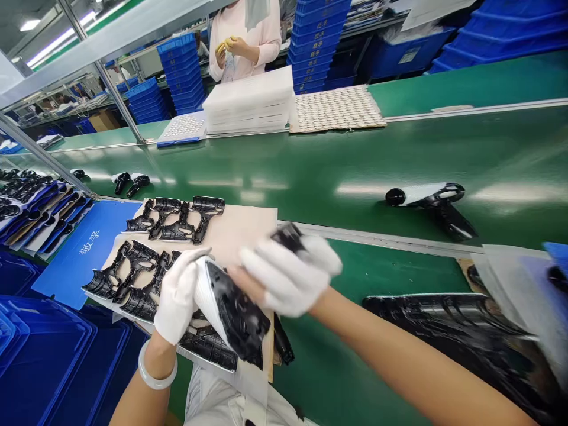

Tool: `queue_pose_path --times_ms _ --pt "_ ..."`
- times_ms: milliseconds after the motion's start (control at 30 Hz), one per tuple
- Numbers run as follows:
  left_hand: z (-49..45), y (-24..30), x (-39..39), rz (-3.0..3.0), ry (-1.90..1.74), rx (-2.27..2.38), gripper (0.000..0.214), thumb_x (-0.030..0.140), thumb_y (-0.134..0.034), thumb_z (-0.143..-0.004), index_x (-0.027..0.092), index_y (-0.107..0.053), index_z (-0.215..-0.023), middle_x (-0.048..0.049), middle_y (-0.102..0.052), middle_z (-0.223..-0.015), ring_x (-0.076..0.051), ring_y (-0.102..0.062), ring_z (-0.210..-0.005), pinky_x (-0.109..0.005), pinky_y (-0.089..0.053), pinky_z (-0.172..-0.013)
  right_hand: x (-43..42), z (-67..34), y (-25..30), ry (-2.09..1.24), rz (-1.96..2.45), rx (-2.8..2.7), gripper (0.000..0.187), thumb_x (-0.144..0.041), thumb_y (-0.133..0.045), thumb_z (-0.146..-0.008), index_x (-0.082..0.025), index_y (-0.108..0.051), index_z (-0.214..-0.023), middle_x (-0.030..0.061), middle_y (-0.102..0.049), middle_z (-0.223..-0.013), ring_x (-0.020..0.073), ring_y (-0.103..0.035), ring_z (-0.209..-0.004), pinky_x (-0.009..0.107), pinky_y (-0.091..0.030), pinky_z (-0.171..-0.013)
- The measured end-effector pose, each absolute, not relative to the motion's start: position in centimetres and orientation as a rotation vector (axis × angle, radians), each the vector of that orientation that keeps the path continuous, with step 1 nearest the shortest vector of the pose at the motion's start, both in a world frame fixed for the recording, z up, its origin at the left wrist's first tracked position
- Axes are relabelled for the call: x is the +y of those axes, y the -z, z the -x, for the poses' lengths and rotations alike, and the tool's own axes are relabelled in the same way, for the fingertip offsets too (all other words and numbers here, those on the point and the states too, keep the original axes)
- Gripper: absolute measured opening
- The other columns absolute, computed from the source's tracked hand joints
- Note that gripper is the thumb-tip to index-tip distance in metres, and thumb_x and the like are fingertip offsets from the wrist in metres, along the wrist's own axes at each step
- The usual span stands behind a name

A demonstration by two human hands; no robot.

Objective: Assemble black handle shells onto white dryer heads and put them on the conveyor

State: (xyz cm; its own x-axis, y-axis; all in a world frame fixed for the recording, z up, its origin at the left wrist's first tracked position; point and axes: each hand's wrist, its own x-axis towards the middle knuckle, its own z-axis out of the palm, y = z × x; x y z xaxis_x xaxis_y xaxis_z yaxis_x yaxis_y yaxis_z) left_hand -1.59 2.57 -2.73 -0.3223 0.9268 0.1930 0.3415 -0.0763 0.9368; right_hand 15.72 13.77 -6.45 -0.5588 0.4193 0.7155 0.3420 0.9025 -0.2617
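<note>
My left hand (pixel 177 296), in a white glove, is closed on a hair-dryer-like housing half (pixel 244 316). Its outer side is white and its black inner side faces right. My right hand (pixel 293 275), gloved with bare fingertips and smeared by motion, is just right of that shell. A black part (pixel 288 236) shows at its fingers, too blurred to name; its grip there looks closed. Beneath both hands, several black pistol-shaped housing halves (pixel 142 260) lie in rows on a beige sheet (pixel 248 228), their ribbed insides facing up.
On the green conveyor (pixel 288 171) lies a black-and-white pistol-shaped unit (pixel 426 198), with others farther left. Large black shells (pixel 444 319) lie at right. Blue bins (pixel 44 349) stand lower left. Across the belt, a person (pixel 246 41) holds something yellow behind a white stack (pixel 248 103).
</note>
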Motion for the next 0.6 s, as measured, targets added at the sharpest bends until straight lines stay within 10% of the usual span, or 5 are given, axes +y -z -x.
queue_pose_path --times_ms 167,267,433,600 --pt "6.7 4.0 4.8 -1.403 -1.152 2.004 0.055 0.052 -0.034 -0.098 0.013 -0.069 -0.116 -0.0113 -0.075 -0.096 -0.021 -0.067 -0.076 -0.034 -0.056 -0.069 22.5 -15.4 7.8 -0.396 1.26 -2.066 0.032 -0.023 -0.066 -0.081 -0.018 -0.06 -0.112 0.011 -0.069 -0.103 0.0278 -0.066 -0.1 0.046 -0.053 -0.092" --pt "10.4 4.4 6.2 -1.602 -0.78 2.319 0.044 0.039 -0.042 -0.095 0.015 -0.067 -0.122 -0.012 -0.072 -0.11 -0.024 -0.066 -0.1 -0.037 -0.053 -0.09 29.3 -18.1 10.7 -0.577 1.724 -1.782 0.043 -0.037 -0.069 -0.078 -0.011 -0.058 -0.111 0.0187 -0.068 -0.094 0.0346 -0.067 -0.091 0.048 -0.053 -0.078" --pt "13.4 5.5 9.2 -1.697 -0.451 2.419 0.034 0.016 -0.052 -0.081 0.022 -0.078 -0.103 -0.0105 -0.071 -0.094 -0.03 -0.062 -0.105 -0.044 -0.048 -0.097 35.8 -24.7 14.6 -0.536 1.816 -1.643 0.047 -0.06 -0.055 -0.085 -0.019 -0.058 -0.061 0.0097 -0.054 -0.056 0.0294 -0.065 -0.075 0.047 -0.049 -0.075" --pt "14.2 6.5 11.1 -1.683 -0.372 2.411 0.017 0.014 -0.064 -0.071 0.024 -0.077 -0.075 -0.0083 -0.071 -0.076 -0.031 -0.067 -0.094 -0.043 -0.049 -0.093 36.7 -27.3 16.2 -0.411 1.532 -1.701 0.057 -0.07 -0.052 -0.085 -0.023 -0.058 -0.054 0.0096 -0.05 -0.052 0.0293 -0.065 -0.074 0.046 -0.051 -0.073"
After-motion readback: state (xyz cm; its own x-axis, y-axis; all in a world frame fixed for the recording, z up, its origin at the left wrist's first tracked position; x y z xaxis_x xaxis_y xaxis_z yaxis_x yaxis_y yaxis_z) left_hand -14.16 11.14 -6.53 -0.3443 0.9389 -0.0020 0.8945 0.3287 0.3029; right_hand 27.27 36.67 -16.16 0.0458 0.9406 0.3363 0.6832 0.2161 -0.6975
